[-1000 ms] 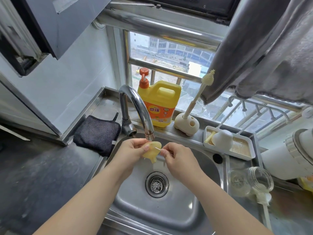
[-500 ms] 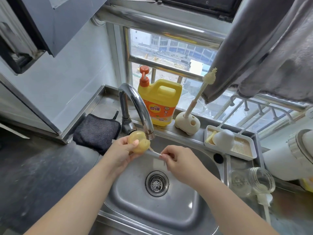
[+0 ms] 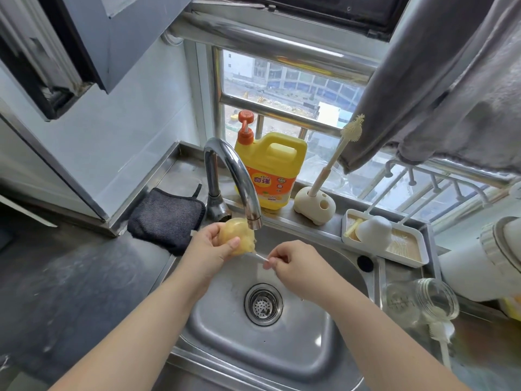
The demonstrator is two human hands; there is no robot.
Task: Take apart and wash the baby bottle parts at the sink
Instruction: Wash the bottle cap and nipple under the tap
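Observation:
My left hand (image 3: pixel 212 246) grips a yellowish silicone bottle nipple (image 3: pixel 236 235) right under the spout of the chrome faucet (image 3: pixel 236 176), over the steel sink (image 3: pixel 332 334). A thin white stick (image 3: pixel 259 257), which looks like a small brush, pokes into the nipple's lower end, and my right hand (image 3: pixel 296 263) pinches its outer end. The clear glass bottle (image 3: pixel 420 300) lies on its side on the counter at the right, with a white brush (image 3: pixel 439 337) in front of it.
A yellow detergent jug (image 3: pixel 270 170) and a cream brush holder (image 3: pixel 314 204) with a long brush stand on the sill. A white tray (image 3: pixel 408 249) holds a white cap. A black cloth (image 3: pixel 166 215) lies left of the faucet. Grey fabric (image 3: pixel 451 80) hangs at upper right.
My left hand lifted the nipple from beside the right hand up to the faucet spout. The right hand drew back a little, so more of the thin stick shows between the hands.

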